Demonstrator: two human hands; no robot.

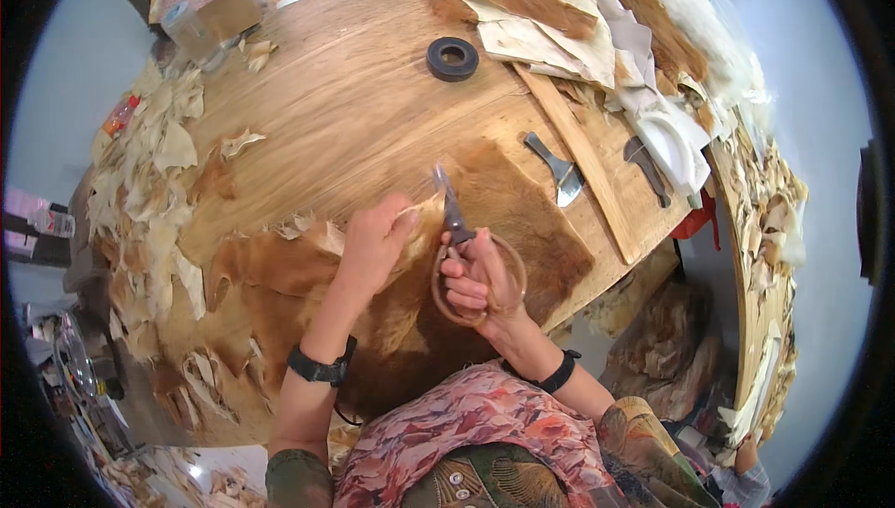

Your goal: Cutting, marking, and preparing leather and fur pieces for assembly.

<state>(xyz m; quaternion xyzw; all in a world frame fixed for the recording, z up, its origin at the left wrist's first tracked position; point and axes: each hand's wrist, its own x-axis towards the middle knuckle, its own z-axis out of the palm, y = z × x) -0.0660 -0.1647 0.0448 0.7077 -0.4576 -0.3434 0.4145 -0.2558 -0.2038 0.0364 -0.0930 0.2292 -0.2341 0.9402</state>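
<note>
In my right hand (483, 280) is a pair of scissors (452, 205) with large looped handles. The fingers wrap round the handles, and the blades point away from me. My left hand (373, 245) pinches the raised pale edge of a brown fur hide (522, 219) just left of the blades. That hide lies across the near part of the wooden table (326, 70), its right part spread flat and darker. The blades touch or nearly touch the lifted edge; I cannot tell whether they are closed on it.
A black tape roll (452, 59) lies farther back. To the right are a metal blade tool (559, 171), a wooden strip (583, 168) and a dark knife (648, 171). Hide scraps (168, 144) line the left edge; hides (541, 19) pile up far right. A cardboard box (224, 14) stands far left.
</note>
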